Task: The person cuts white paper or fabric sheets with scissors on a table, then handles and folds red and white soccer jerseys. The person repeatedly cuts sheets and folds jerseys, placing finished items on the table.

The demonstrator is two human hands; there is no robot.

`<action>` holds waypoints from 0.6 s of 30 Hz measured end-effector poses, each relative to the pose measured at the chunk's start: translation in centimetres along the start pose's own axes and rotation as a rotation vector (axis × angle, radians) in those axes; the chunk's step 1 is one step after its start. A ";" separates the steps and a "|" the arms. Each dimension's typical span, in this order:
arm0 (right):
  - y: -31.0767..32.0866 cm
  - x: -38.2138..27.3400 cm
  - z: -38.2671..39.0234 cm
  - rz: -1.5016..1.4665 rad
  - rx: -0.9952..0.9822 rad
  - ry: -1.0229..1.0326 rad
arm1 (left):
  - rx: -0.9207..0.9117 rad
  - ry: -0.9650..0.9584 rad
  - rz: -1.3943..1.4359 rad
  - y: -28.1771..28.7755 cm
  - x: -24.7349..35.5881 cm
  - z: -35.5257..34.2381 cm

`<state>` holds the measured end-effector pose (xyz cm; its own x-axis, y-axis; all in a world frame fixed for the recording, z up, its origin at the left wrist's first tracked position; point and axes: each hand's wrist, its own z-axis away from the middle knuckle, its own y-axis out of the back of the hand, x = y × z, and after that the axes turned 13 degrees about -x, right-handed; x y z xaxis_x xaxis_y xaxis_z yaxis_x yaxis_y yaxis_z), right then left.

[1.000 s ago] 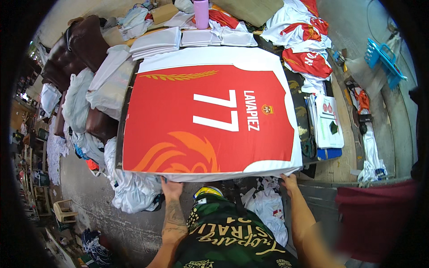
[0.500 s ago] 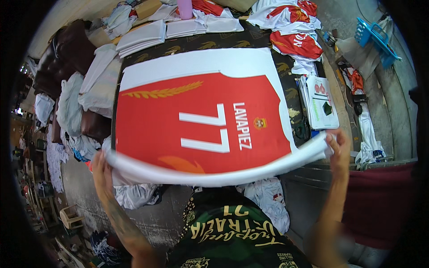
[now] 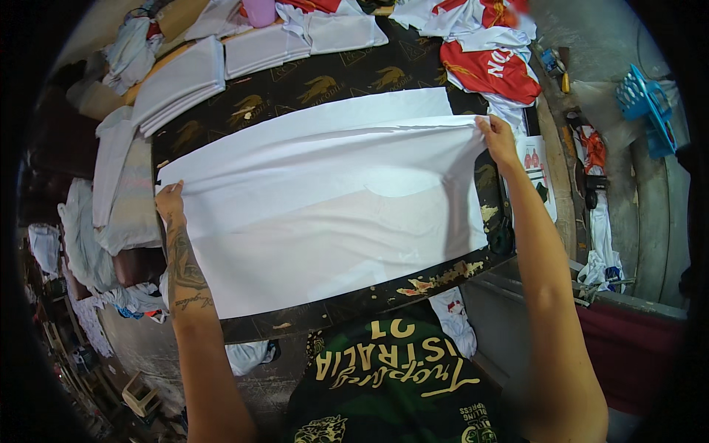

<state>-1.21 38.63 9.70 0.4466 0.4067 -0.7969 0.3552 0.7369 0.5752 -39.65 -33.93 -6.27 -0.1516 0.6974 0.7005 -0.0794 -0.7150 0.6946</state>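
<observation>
A large fabric jersey panel [image 3: 325,244] lies folded over on the dark table, its white back side up. The print on its other face is hidden, with only a faint tint coming through. My left hand [image 3: 170,201] pinches the left end of the folded-over edge. At the right end, my right hand [image 3: 498,140] grips the same edge between thumb and fingers. The edge stretches between both hands, with slight creases. Beyond it, a strip of white cloth [image 3: 391,107] lies flat on the table.
Stacks of folded white cloth [image 3: 181,83] line the table's far left edge, near a pink container [image 3: 259,12]. Red and white jerseys [image 3: 491,74] heap at the far right. Papers [image 3: 538,159] lie on the right, and a blue plastic basket [image 3: 646,107] stands beyond.
Both hands have carried the near edge of the panel away from me across the table. The red printed face has gone out of sight, and the white back now shows.
</observation>
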 end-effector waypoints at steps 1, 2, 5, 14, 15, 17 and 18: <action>-1.1 1.0 -1.3 0.017 0.014 -0.019 | 0.047 -0.021 -0.091 -0.8 -0.3 -1.3; -1.9 2.0 -2.8 0.051 0.058 -0.099 | 0.079 -0.007 -0.187 -1.4 -0.4 -2.5; -4.1 3.7 -8.0 0.063 0.208 -0.087 | 0.140 -0.095 -0.261 -2.1 0.2 -5.3; -6.8 2.5 -14.8 0.311 0.174 -0.212 | 0.061 -0.028 -0.180 -1.3 1.7 -8.7; -7.0 2.0 -15.0 0.307 0.186 -0.232 | 0.035 -0.028 -0.208 -1.3 2.1 -8.8; -7.2 1.2 -15.4 0.314 0.159 -0.244 | 0.099 -0.075 -0.247 -1.7 4.0 -7.9; -7.2 0.9 -15.2 0.286 0.106 -0.287 | 0.174 -0.130 -0.293 -2.3 5.5 -6.8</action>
<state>-15.88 41.90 2.01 0.7451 0.4089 -0.5269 0.2594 0.5501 0.7938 -46.97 -28.80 -5.11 -0.0194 0.8800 0.4745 0.0693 -0.4723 0.8787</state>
